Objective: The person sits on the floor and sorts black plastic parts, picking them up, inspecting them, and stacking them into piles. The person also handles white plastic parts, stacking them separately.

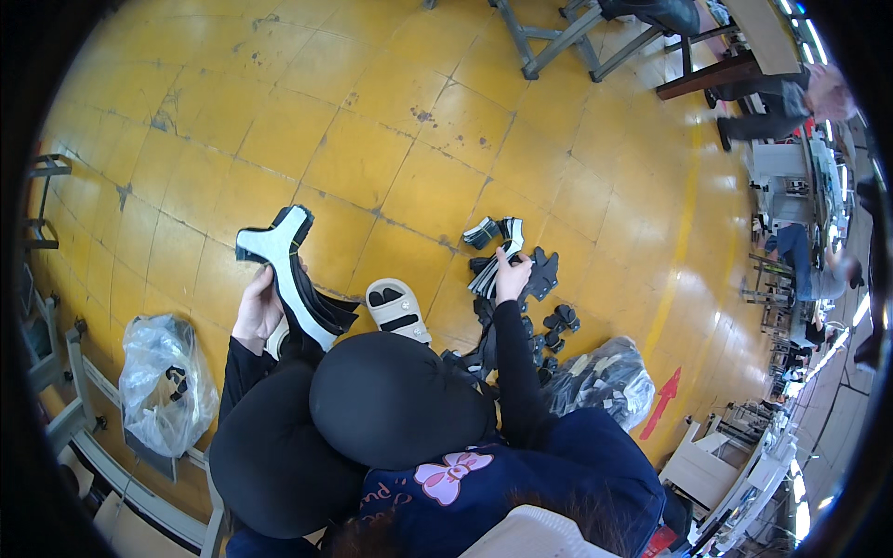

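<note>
A thick bundle of Y-shaped cut pieces (pixel 296 270), white on top with dark layers under it, is gripped by my left hand (pixel 258 307) beside my knee. A thin yellowish band runs around its upper part. Off to the right, my right hand (pixel 513 276) has its fingers closed on a smaller white-and-black bundle of cut pieces (pixel 512 240) at the floor pile. Next to it lies a short dark-and-pale bundle (pixel 481 232). Black cut pieces (pixel 543 272) lie heaped around and below that hand, partly hidden by my forearm.
A beige sandal (pixel 397 310) is on the yellow tiled floor (pixel 372 139) between my hands. Plastic bags stand on both sides, a clear one (pixel 167 381) at left and a filled one (pixel 609 381) at right. Metal-legged furniture (pixel 567 42) is at the far side; people and machines line the right.
</note>
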